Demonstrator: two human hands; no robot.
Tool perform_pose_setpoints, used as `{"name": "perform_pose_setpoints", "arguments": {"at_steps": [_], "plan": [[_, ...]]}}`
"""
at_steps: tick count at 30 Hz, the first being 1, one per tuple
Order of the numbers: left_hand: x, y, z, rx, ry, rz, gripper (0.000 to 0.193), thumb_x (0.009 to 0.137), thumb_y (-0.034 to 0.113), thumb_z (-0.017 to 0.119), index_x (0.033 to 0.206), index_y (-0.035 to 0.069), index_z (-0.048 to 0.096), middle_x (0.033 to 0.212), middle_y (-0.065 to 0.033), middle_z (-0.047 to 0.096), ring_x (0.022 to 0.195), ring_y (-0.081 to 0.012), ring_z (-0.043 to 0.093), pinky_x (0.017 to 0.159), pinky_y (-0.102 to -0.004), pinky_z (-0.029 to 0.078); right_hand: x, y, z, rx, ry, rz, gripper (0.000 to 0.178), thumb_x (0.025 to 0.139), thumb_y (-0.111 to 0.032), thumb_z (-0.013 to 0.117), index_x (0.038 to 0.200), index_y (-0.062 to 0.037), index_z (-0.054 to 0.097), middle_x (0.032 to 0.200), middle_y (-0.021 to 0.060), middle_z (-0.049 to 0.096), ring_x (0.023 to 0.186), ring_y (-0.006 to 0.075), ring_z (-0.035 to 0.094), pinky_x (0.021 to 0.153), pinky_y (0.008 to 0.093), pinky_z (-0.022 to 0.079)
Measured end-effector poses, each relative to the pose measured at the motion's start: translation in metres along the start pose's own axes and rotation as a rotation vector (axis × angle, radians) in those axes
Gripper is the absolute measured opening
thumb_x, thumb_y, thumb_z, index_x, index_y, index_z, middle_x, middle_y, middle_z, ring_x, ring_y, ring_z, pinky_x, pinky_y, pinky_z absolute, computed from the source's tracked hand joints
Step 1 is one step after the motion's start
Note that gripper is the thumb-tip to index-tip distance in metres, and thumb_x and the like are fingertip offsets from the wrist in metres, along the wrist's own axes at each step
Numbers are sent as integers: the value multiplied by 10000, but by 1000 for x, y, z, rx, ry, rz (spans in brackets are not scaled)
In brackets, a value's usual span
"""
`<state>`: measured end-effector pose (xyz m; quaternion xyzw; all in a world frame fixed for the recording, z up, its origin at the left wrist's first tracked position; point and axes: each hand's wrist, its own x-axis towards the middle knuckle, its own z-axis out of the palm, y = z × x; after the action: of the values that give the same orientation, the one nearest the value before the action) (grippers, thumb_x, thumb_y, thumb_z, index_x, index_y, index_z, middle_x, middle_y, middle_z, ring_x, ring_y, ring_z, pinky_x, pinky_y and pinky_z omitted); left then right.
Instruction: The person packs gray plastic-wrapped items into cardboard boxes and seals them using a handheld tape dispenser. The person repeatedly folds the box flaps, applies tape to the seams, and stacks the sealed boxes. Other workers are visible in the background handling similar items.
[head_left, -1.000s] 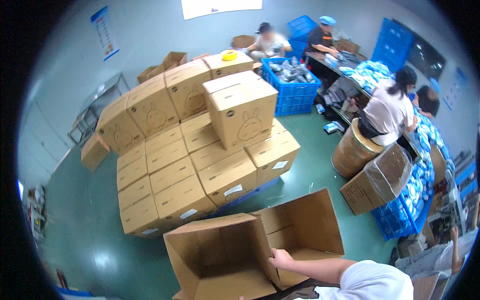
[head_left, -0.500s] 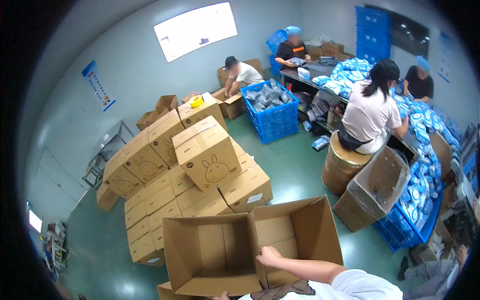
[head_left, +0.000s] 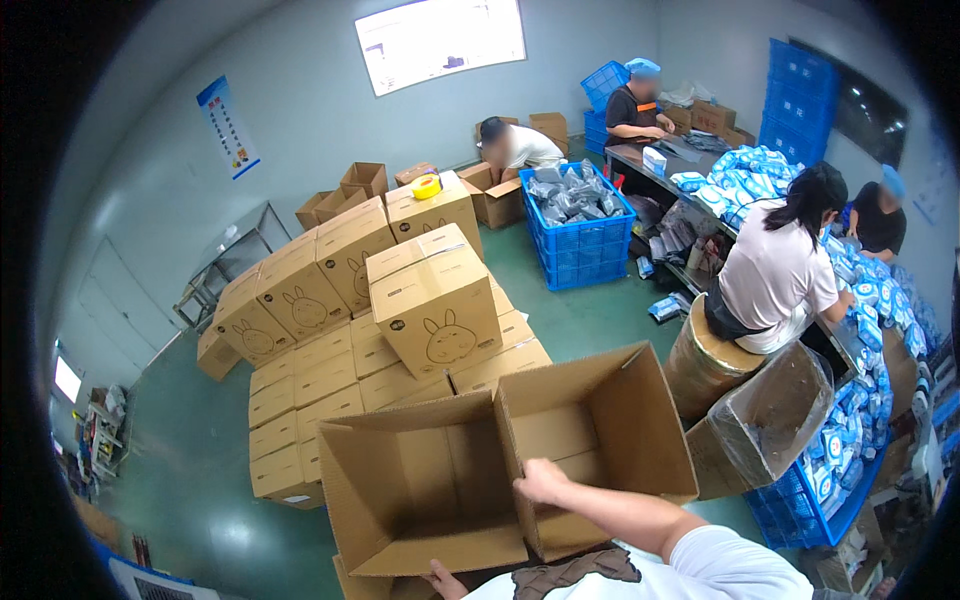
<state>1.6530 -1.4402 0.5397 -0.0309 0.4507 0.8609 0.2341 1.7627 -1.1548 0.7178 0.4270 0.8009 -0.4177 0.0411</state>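
Observation:
Two open, empty cardboard boxes stand side by side in front of me: a left box [head_left: 425,480] and a right box [head_left: 600,425]. My right hand [head_left: 541,482] is closed over their adjoining walls, pinching both together. Low at the near edge of the left box, my left hand [head_left: 446,580] grips the cardboard; part of its fingers is hidden. Beneath, a further piece of brown cardboard [head_left: 352,580] shows at the lower edge of the view.
Beyond stand stacked closed cartons [head_left: 435,305] with rabbit drawings, yellow tape [head_left: 426,187] on one. A blue crate [head_left: 585,250] holds grey packets. At right, a co-worker [head_left: 775,265] sits on a drum [head_left: 710,350] beside a plastic-lined carton [head_left: 770,420] and a table of blue-white packs.
My view has swung left. Both boxes have risen slightly in view and tilted, with my hands still on them. The co-worker at the far carton has bent lower.

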Motion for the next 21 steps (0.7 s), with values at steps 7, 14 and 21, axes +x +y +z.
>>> {"name": "perform_pose_setpoints", "arguments": {"at_steps": [7, 14, 21], "plan": [[-9, -65, 34, 418, -502, 312, 548, 833, 247, 544, 1295, 82, 299, 1228, -144, 418, 1101, -262, 438, 909, -418, 378, 34, 18, -61, -33, 90, 13, 361, 714, -236, 523, 922, 55, 570, 928, 274, 572, 899, 377, 562, 813, 418, 445], [74, -61, 116, -115, -176, -265, 620, 824, 536, 407, 1299, 141, 350, 1329, -83, 348, 1183, -275, 355, 962, -452, 305, 71, 79, -154, -50, 272, -38, 334, 705, -177, 562, 959, 39, 559, 920, 244, 592, 899, 364, 566, 787, 394, 450], [19, 13, 268, 258, 180, 71, 633, 848, 582, 304, 1336, 182, 251, 1333, -58, 330, 1230, -242, 284, 981, -502, 205, 85, 88, -304, -125, 184, -174, 353, 691, -198, 562, 936, 56, 568, 958, 251, 581, 928, 332, 568, 814, 367, 449]]}}
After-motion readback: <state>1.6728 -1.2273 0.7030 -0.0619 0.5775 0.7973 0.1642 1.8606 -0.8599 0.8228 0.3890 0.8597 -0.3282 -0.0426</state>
